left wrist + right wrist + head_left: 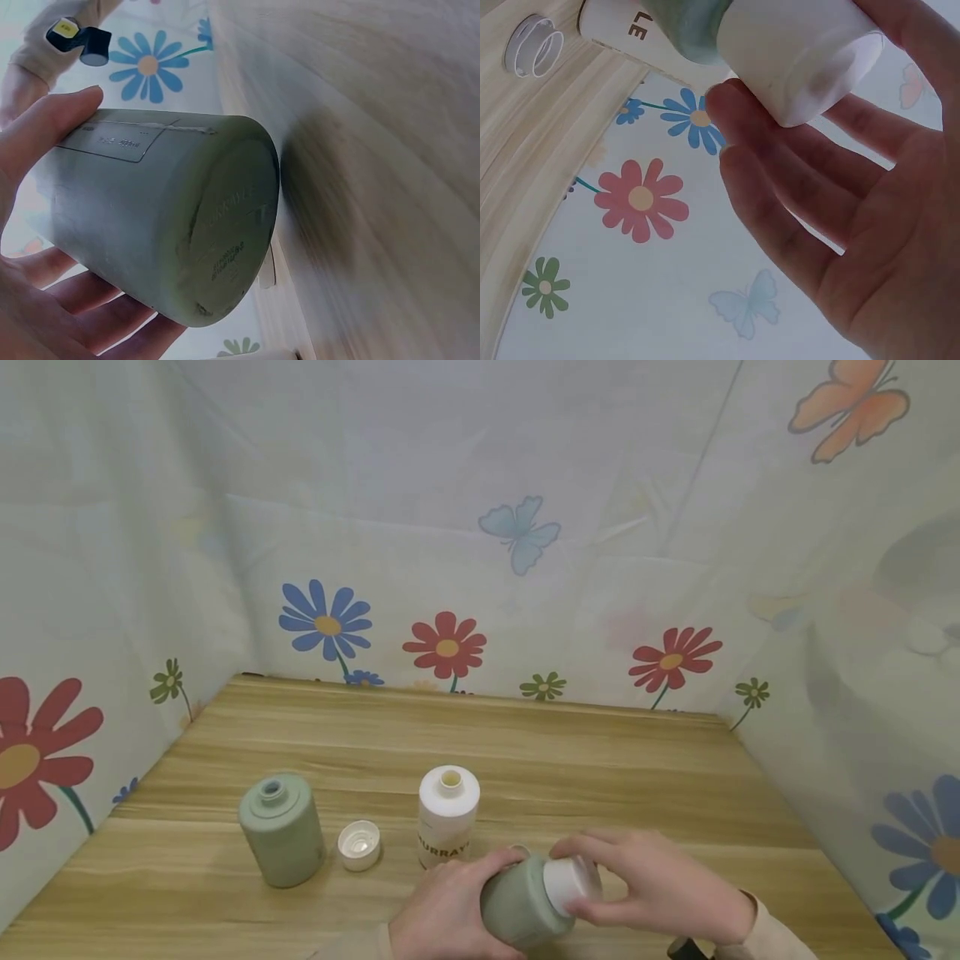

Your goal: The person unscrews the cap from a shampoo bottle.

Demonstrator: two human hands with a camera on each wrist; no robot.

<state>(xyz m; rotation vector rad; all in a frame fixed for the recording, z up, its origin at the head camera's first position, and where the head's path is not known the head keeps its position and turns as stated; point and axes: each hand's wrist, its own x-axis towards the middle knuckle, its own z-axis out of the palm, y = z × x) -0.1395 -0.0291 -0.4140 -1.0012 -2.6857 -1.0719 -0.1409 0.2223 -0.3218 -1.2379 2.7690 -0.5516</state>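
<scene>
My left hand (450, 910) grips a sage-green bottle (513, 906) round its body, tilting it so the top leans toward the right. A white cap (566, 885) sits on the top end of this bottle, and the fingers of my right hand (648, 885) are curled round it. In the left wrist view the bottle's flat base (232, 225) faces the camera, close over the wooden table. Just behind the held bottle stands a white bottle (448, 814) with dark lettering and an uncovered neck.
On the left stands another green bottle (283, 831) with its neck uncovered. Beside it a white cap (359, 845) lies with its hollow side up. Another white cap (534, 46) lies near the white bottle. Flower-printed cloth (390, 552) surrounds the wooden table (585, 752).
</scene>
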